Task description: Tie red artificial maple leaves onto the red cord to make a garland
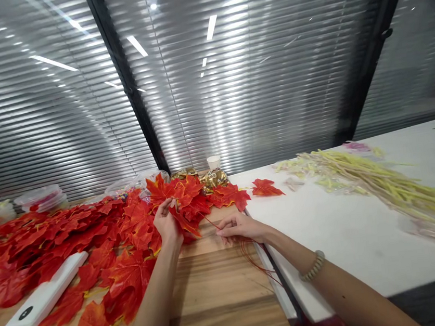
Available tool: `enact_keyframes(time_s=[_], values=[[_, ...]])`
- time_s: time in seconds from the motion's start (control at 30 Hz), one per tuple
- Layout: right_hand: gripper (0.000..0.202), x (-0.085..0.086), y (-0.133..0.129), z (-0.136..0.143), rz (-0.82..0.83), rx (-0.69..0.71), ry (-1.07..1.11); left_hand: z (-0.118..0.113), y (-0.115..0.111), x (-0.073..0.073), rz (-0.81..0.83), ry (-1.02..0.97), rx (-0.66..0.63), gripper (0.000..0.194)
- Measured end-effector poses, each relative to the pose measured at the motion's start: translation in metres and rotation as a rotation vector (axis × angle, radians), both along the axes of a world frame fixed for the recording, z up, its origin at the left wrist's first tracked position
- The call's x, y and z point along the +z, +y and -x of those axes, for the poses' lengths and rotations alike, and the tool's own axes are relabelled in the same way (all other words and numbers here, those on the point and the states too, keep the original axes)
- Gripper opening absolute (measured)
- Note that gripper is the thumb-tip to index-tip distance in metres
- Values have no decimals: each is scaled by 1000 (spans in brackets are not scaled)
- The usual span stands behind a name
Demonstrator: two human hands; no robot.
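Observation:
My left hand is closed on a bunch of red and orange artificial maple leaves above the wooden table. To its right, my right hand pinches a thin red cord between thumb and fingers. From the leaves the cord runs to my right fingertips, and its loose loops hang below that hand over the table edge. How the cord meets the leaves is hidden among them.
Piled red leaves cover the left side, with a white power bank on them. Gold packets and a paper cup stand behind. On the white table lie one leaf and yellow stems. Blinds rise behind.

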State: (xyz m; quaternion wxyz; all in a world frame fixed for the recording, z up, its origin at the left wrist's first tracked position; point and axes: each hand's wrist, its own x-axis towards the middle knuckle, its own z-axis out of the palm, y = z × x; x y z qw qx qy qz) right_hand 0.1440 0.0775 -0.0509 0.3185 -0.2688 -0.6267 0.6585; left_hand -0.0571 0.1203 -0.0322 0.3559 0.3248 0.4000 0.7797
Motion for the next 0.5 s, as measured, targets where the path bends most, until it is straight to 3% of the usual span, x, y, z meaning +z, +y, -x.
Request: enact_keyframes(time_s=[0.3, 0.5], values=[[32, 1, 2, -6, 15, 30, -14, 29, 16, 0, -86, -226, 206, 22], [32, -1, 4, -5, 38, 15, -17, 38, 21, -6, -80, -233, 123, 18]])
